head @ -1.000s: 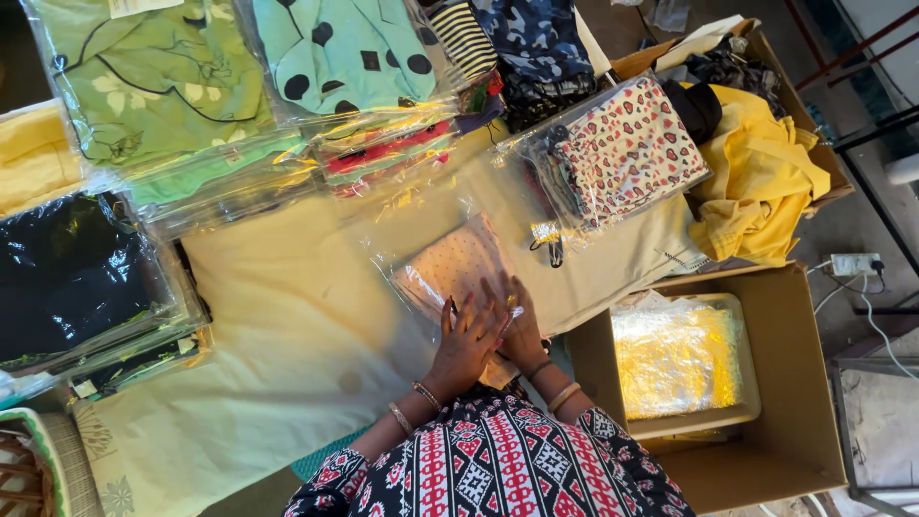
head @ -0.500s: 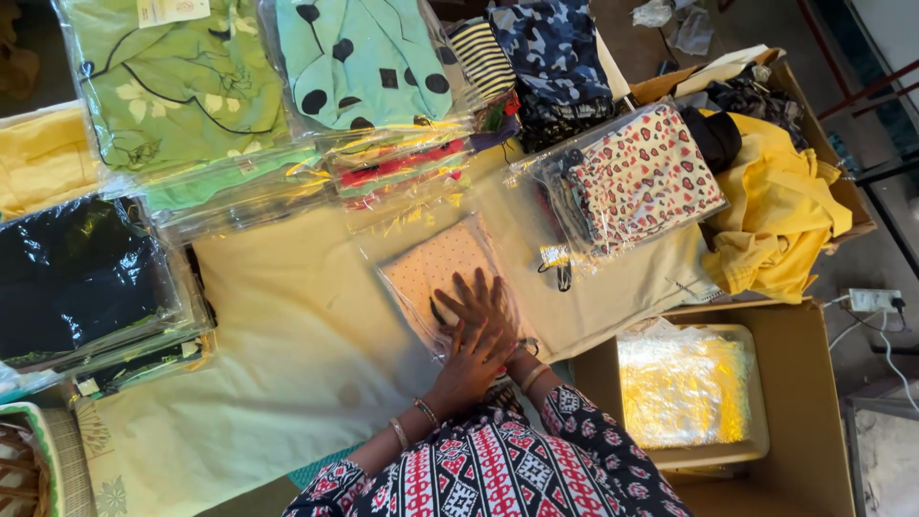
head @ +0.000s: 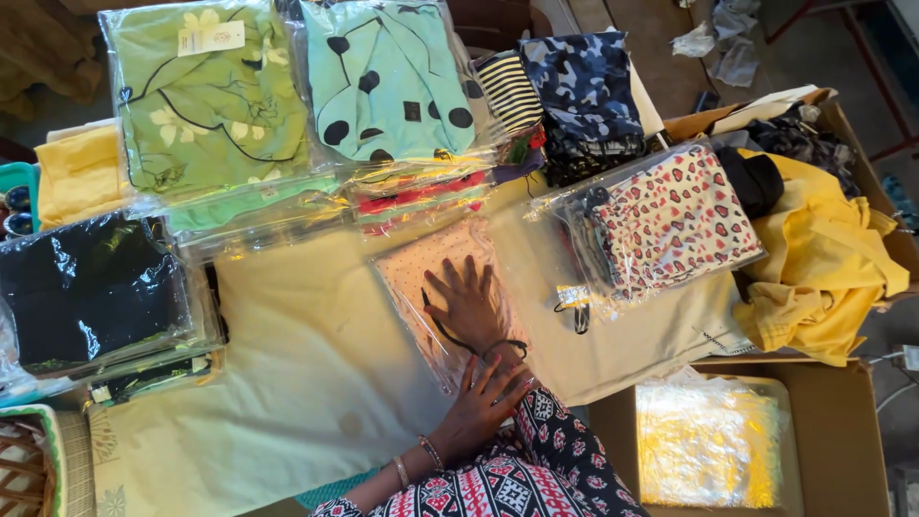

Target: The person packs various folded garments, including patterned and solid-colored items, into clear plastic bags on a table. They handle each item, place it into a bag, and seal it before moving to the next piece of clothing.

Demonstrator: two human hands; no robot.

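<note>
A peach dotted garment in a clear plastic packet (head: 421,273) lies flat on the cream cloth (head: 297,354) that covers the table. My right hand (head: 469,302) rests palm down on the packet with its fingers spread and pointing away from me; a dark band circles that wrist. My left hand (head: 483,402), with bangles on the wrist, lies flat at the packet's near edge, just behind the right wrist. Neither hand grips anything.
Packed garments ring the cloth: green (head: 206,105) and mint spotted (head: 388,81) at the back, black (head: 86,287) at left, heart-print (head: 675,220) at right. Loose yellow cloth (head: 823,268) fills one box. A cardboard box (head: 833,450) holds a yellow packet (head: 708,445). A basket (head: 24,469) sits bottom left.
The peach packet has slid away from me toward the stacks. My right hand has moved forward over it, and the hands, which were together, are now one behind the other.
</note>
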